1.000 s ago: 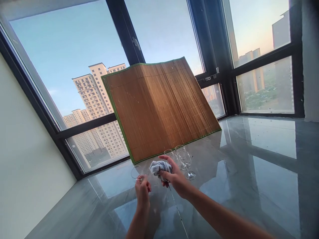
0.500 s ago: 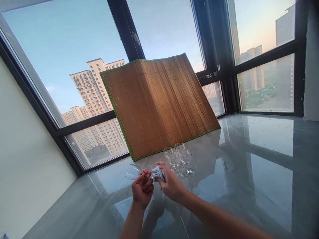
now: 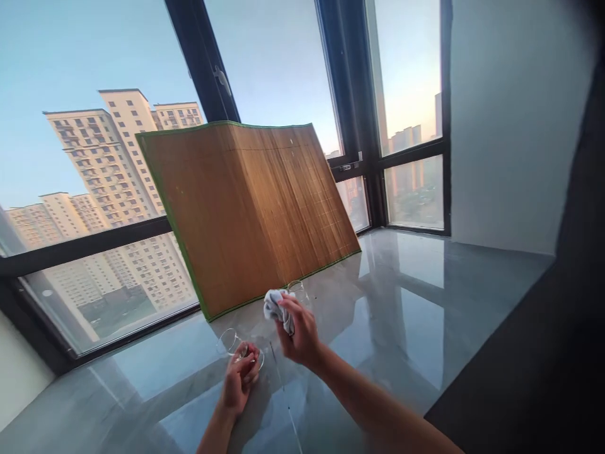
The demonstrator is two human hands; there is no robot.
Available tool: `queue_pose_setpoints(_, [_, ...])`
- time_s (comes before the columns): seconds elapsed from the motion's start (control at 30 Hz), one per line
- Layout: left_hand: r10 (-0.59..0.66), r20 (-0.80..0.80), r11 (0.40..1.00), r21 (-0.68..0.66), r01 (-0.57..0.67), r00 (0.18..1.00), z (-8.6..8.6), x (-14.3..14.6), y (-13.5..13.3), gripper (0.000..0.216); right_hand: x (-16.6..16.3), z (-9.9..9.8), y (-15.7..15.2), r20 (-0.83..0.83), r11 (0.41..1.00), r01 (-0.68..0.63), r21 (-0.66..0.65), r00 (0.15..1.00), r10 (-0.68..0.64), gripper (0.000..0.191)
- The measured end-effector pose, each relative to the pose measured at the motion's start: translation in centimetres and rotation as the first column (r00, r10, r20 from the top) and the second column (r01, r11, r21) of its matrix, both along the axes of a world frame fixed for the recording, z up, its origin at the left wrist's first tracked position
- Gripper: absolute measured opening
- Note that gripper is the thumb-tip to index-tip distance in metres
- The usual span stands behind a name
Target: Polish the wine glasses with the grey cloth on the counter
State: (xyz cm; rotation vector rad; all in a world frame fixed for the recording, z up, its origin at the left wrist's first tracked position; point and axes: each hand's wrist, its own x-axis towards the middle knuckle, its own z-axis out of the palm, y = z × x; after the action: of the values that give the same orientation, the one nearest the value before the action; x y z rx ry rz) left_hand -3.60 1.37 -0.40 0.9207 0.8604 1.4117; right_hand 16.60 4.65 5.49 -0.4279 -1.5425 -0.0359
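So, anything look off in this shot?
The brown mat stands slanted before the windows, bent with a wavy top edge, instead of lying flat. No obvious spill; can't tell whether the glass in the left hand is chipped.

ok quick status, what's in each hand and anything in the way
Left hand gripping a glass. Right hand holding bunched cloth, apart from that glass. Another glass beyond right hand, partly hidden.
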Motion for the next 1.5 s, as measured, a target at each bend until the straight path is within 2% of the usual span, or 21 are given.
queue_pose_setpoints(0.07, [0.006,-0.078,1.0,0.003,-0.006,0.997,-0.5,0.1,0.2,0.03,2.8,0.5,2.6,-0.12,0.993,0.118,-0.026,0.986,-0.12,0.044])
queue_pose_setpoints(0.17, [-0.006,-0.15,1.0,-0.001,0.006,0.989,-0.9,0.2,0.4,0.03,6.8,0.2,6.8,-0.249,0.951,0.24,-0.193,0.926,-0.285,0.04])
queue_pose_setpoints(0.2, [-0.008,-0.164,1.0,-0.007,0.007,0.986,-0.9,0.3,0.4,0.029,7.7,-0.2,8.0,-0.248,0.925,0.272,-0.267,0.908,-0.339,0.038])
queue_pose_setpoints(0.27, [-0.013,-0.19,1.0,-0.009,0.011,0.982,-0.9,0.4,0.3,0.029,8.8,-1.6,10.0,-0.172,0.825,0.327,-0.461,0.879,-0.444,0.037])
queue_pose_setpoints(0.47, [0.01,-0.312,1.0,0.002,-0.01,0.95,-1.4,0.4,0.4,0.032,8.8,-6.3,12.1,-0.008,0.698,0.36,-0.619,0.886,-0.464,0.031])
queue_pose_setpoints(0.6, [0.037,-0.406,0.999,0.033,-0.025,0.913,-1.3,1.1,0.4,0.034,8.9,-7.5,12.7,0.06,0.64,0.374,-0.671,0.888,-0.457,0.032])
queue_pose_setpoints(0.73, [0.101,-0.454,0.993,0.095,-0.065,0.885,-0.1,2.3,-0.2,0.037,8.9,-7.5,12.9,0.081,0.621,0.343,-0.705,0.909,-0.409,0.035])
queue_pose_setpoints(0.83, [0.106,-0.492,0.994,0.071,-0.082,0.864,0.4,2.7,-0.5,0.038,8.8,-7.6,12.7,0.09,0.626,0.319,-0.712,0.925,-0.368,0.036])
queue_pose_setpoints(1.0, [0.18,-0.473,0.983,0.067,-0.169,0.862,0.0,2.1,-0.4,0.053,8.4,-7.8,12.4,0.123,0.626,0.319,-0.712,0.934,-0.336,0.036])
queue_pose_setpoints(1.23, [0.147,-0.554,0.987,0.033,-0.155,0.82,-0.6,3.2,-0.6,0.063,7.7,-7.7,12.1,0.159,0.628,0.317,-0.711,0.942,-0.295,0.037])
queue_pose_setpoints(1.33, [0.153,-0.655,0.987,0.063,-0.148,0.74,-0.8,4.2,-0.5,0.058,7.5,-7.6,12.1,0.163,0.641,0.312,-0.701,0.946,-0.282,0.035])
queue_pose_setpoints(1.5, [0.295,-0.811,0.952,0.291,-0.089,0.505,-0.8,5.2,-0.6,0.041,7.5,-7.8,12.2,0.166,0.632,0.312,-0.71,0.946,-0.28,0.035])
